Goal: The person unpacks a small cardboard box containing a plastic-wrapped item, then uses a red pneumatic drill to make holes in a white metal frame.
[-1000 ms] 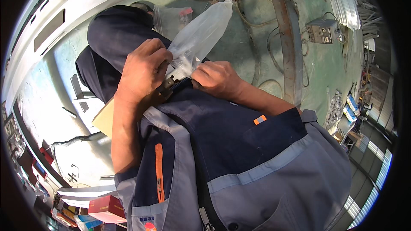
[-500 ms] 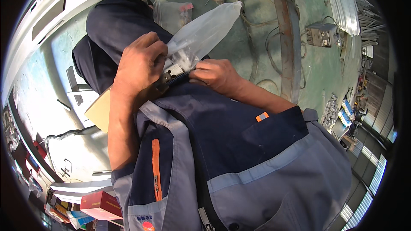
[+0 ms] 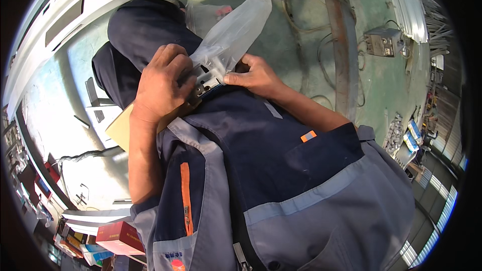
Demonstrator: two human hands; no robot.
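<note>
A silvery metal part with round holes (image 3: pixel 207 81) lies between my hands, above my lap. A long, translucent plastic bag (image 3: pixel 236 25) covers its far end and stretches away to the upper right. My left hand (image 3: pixel 163 83) is closed, its curled fingers at the left side of the part and the bag's mouth; the fingertips are partly hidden. On the other side my right hand (image 3: pixel 258 78) pinches the part, thumb along its near edge and fingers behind the bag. Beneath my left wrist a flat tan cardboard-like piece (image 3: pixel 120 128) sticks out.
Another clear bag with a red patch (image 3: pixel 223 11) lies on the green floor beyond my knee. A rusty steel beam (image 3: pixel 339 55), loose cables (image 3: pixel 296 25) and a grey metal box (image 3: pixel 382 42) are on the right. A red box (image 3: pixel 119 236) stands at the lower left.
My right hand has opened from a closed fist into a thumb-and-finger hold on the part. More of the metal shows, and the bag has tilted more upright, its far end shifting left.
</note>
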